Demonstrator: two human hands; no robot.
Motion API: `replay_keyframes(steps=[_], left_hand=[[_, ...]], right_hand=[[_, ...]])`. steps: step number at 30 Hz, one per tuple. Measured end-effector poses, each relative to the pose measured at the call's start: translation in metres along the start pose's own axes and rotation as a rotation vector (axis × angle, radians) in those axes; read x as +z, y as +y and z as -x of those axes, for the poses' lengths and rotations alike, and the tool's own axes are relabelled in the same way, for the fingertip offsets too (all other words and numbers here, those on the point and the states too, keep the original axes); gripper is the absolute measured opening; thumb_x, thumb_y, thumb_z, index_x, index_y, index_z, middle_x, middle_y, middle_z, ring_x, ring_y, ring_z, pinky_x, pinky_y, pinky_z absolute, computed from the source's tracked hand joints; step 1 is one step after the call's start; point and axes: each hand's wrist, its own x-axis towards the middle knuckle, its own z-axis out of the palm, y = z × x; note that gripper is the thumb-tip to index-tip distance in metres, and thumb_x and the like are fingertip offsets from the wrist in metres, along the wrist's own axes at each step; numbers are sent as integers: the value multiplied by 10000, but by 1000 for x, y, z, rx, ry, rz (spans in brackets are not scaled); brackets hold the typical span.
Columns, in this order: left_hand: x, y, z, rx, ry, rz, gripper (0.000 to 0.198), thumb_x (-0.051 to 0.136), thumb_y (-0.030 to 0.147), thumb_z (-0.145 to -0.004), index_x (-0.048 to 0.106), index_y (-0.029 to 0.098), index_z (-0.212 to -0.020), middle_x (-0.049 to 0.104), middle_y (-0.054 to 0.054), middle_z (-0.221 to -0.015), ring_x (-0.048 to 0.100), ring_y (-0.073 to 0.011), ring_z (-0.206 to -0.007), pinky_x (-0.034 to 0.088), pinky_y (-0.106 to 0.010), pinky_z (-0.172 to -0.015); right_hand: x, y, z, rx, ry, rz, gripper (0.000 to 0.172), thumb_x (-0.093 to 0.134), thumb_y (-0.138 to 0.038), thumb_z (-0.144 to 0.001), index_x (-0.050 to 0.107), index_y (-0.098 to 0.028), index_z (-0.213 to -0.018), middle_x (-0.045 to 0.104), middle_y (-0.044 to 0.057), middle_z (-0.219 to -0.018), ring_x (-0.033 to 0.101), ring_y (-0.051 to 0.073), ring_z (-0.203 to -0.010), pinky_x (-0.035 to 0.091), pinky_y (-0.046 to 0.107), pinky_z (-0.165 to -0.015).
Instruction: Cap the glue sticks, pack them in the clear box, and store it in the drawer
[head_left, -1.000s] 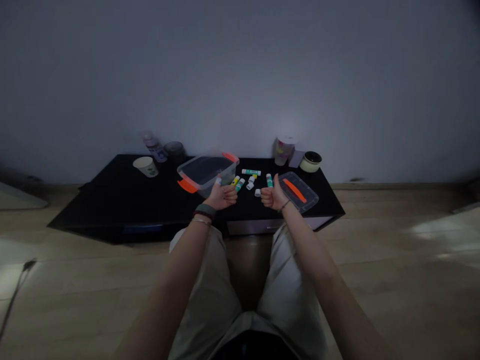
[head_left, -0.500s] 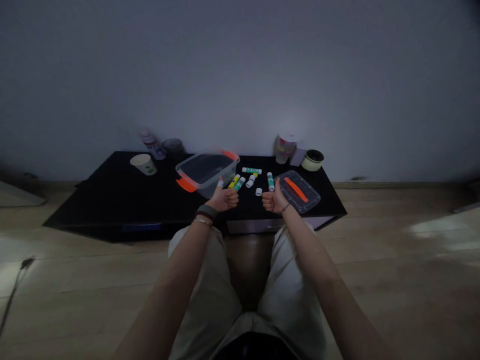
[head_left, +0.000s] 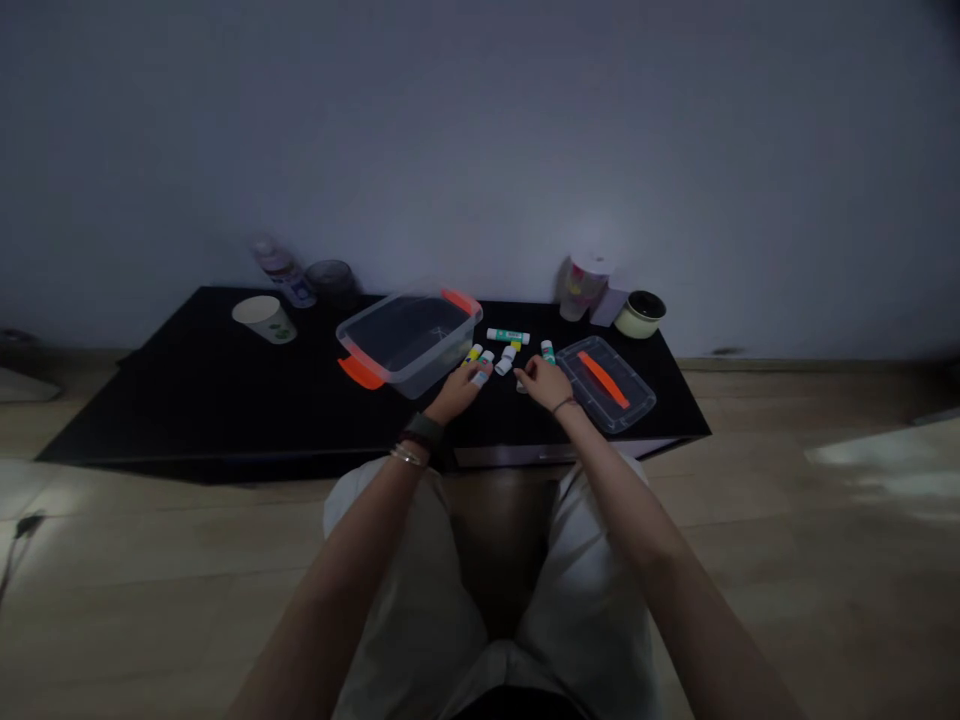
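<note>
My left hand reaches onto the black tabletop, its fingers closed around a green-and-white glue stick. Right beside that stick lies a yellow one. My right hand pinches downward at a small white cap, mostly covered by the fingertips. Between the hands are white caps and a small yellow piece. Behind them another green glue stick lies crosswise. One more green stick shows just beyond my right hand, partly hidden by it.
A clear plastic box with orange clips stands left of the sticks; its lid with an orange handle lies right. A paper cup, bottle, dark bowl, lidded clear cup and cream pot stand farther out.
Both hands were loose fists with thumbs up at the table's front. Now they have moved forward, the left onto a green glue stick and the right down to a white cap. The view has shifted slightly.
</note>
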Motion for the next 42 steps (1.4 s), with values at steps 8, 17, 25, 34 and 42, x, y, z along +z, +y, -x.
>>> replay_keyframes(steps=[8, 17, 25, 34, 42], left_hand=[[5, -1, -5, 119, 38, -145, 270, 499, 410, -928, 545, 182, -790, 519, 21, -696, 464, -128, -654, 347, -262, -638], [9, -28, -3, -18, 65, 118, 384, 489, 527, -937, 571, 177, -802, 498, 14, -670, 455, -115, -605, 375, -252, -591], [21, -24, -1, -228, -80, 545, 627, 620, 684, -798, 662, 174, -1161, 672, -114, -1115, 655, -220, -964, 551, -324, -783], [23, -11, 8, -380, -66, 671, 580, 650, 667, -796, 608, 177, -1104, 706, -94, -964, 686, -249, -947, 552, -389, -836], [21, -5, 4, -337, 22, 574, 576, 662, 658, -776, 574, 164, -1060, 606, 17, -751, 638, -140, -699, 540, -313, -732]], right_hand=[[1, 20, -37, 116, 163, 503, 369, 496, -403, -968, 517, -160, -1245, 620, 193, -1216, 656, 275, -1054, 512, 342, -798], [6, 31, -58, 256, -2, 423, 372, 576, -426, -918, 574, -129, -1143, 690, 192, -1083, 684, 297, -1011, 501, 347, -803], [-1, 15, -18, -220, -11, -260, 380, 624, -476, -888, 570, -200, -1142, 668, 16, -789, 608, 159, -658, 423, 246, -617], [-8, 9, -10, -117, -59, 1, 344, 471, -497, -990, 657, -208, -992, 710, 77, -847, 672, 207, -805, 421, 270, -677], [12, 22, -26, 20, -274, 356, 326, 560, -480, -933, 651, -183, -1030, 704, 194, -1049, 688, 309, -956, 483, 355, -742]])
